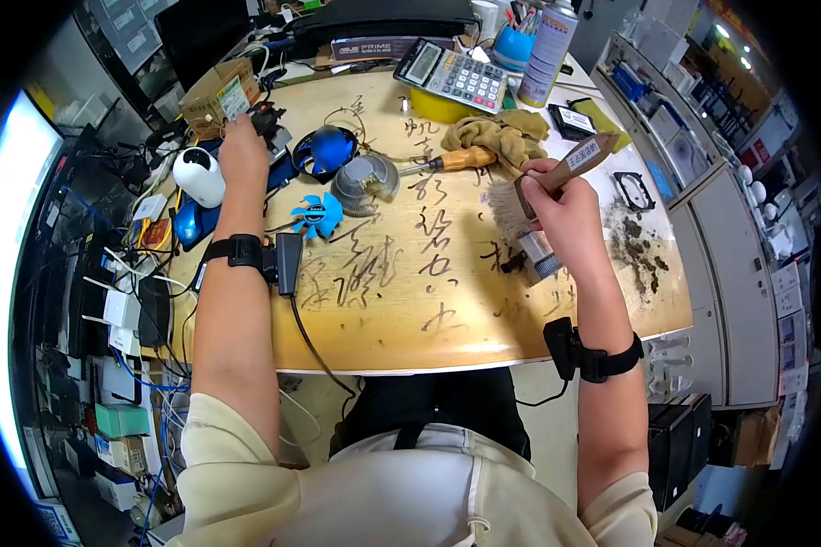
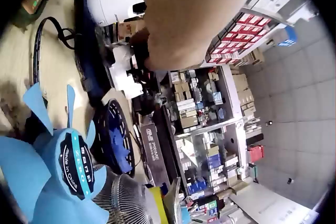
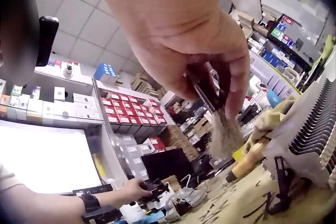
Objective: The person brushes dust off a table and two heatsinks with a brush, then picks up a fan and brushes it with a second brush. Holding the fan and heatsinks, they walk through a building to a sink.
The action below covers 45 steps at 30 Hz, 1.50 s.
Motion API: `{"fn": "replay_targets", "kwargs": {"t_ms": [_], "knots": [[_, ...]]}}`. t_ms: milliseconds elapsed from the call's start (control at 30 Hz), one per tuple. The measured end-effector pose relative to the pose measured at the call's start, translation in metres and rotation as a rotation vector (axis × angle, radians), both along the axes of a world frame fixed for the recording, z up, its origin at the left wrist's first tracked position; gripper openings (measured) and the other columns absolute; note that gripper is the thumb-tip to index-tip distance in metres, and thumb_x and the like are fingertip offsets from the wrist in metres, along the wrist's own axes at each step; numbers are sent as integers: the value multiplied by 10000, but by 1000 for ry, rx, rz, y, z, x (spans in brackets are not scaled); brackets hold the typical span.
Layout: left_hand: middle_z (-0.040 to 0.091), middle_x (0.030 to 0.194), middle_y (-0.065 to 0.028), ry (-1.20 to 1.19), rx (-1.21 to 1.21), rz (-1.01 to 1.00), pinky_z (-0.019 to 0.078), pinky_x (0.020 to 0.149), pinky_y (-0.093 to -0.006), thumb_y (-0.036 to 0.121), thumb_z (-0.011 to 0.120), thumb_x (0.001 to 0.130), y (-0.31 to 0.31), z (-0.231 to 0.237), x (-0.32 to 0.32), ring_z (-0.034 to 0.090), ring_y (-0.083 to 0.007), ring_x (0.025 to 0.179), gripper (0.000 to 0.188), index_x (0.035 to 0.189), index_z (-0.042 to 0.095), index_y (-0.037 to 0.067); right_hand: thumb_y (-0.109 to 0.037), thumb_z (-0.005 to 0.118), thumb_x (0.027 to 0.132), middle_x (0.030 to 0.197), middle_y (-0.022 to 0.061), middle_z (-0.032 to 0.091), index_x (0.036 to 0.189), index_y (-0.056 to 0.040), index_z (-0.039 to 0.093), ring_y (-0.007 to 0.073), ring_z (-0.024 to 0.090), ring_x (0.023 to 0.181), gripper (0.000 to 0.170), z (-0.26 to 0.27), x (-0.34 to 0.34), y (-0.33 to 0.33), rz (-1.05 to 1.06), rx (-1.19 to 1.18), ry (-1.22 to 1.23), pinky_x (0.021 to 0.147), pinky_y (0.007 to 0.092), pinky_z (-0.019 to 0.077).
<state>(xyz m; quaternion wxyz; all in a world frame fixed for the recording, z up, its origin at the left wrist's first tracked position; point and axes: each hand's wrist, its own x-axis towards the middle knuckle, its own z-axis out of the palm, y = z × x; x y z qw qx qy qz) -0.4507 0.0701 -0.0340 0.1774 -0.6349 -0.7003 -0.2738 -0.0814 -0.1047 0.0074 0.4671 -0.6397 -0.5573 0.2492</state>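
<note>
pointing bristles-down, a wooden-handled brush [image 1: 582, 159] is pinched btwn thumb & fingers of the rt hand [image 1: 564, 208], grip clamped on the handle. brush is held over the rt half of the table [image 1: 493, 333], w/ its bristles near a finned metal block [image 1: 542, 257]; a gap btwn the two is shown in the rt wrist view. the lt hand [image 1: 244, 153] is placed at a dark obj. [image 1: 266, 120] near a cardboard box [image 1: 217, 98]; whether fingers are clamped on it can't be told, as they're mostly hidden.

by the lt forearm a white camera [image 1: 198, 178] is seen. mid-table, a light-blue fan [image 1: 319, 217], a dark-blue fan [image 1: 327, 150] & a round cooler [image 1: 365, 184] are grouped close together. an orange-handled screwdriver [image 1: 465, 159] is laid just beside a tan glove [image 1: 497, 137]; behind, a calculator [image 1: 456, 77] is propped at a tilt & a spray can [image 1: 547, 55] is stood upright. at far rt, dark debris [image 1: 646, 258] is scattered nr a square black frame [image 1: 633, 208].
</note>
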Motion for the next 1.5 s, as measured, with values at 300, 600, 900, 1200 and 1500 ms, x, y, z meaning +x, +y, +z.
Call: {"fn": "replay_targets", "kwargs": {"t_ms": [300,600,900,1200,1500], "knots": [[542,1018,-186,-55,230,-137,481,738,-446,155,630,776,-8,23,23,568,-385,898,292,1013,534,15,-133,606,810,699,91,624,943,-5,627,139,562,608,186,-4,6,-4,-22,33,33,601,273,451],[504,1039,-140,-44,290,-522,496,639,-432,70,526,800,-24,23,117,596,-348,740,200,1000,522,81,-137,591,831,678,57,609,1018,-7,609,89,534,539,228,0,13,-9,-39,-13,53,486,252,418],[487,1100,-134,-42,-138,-764,502,708,-408,82,643,728,-42,7,147,590,-347,847,423,1114,471,81,-136,585,831,697,61,613,1001,-1,611,101,557,570,219,4,20,-17,-63,4,30,515,259,464],[364,1279,-320,-82,-268,-184,396,950,-418,146,692,684,13,18,4,438,-442,1144,902,1413,161,123,-139,580,843,789,52,624,1000,-7,603,88,582,657,207,3,42,-30,-108,21,111,520,231,501],[397,1283,-314,-53,-515,-161,360,984,-423,317,798,582,50,-31,-46,399,-431,1187,1096,1410,136,41,-154,586,819,753,48,611,983,-7,609,97,580,665,222,-7,84,-60,-280,10,127,510,241,489]]}}
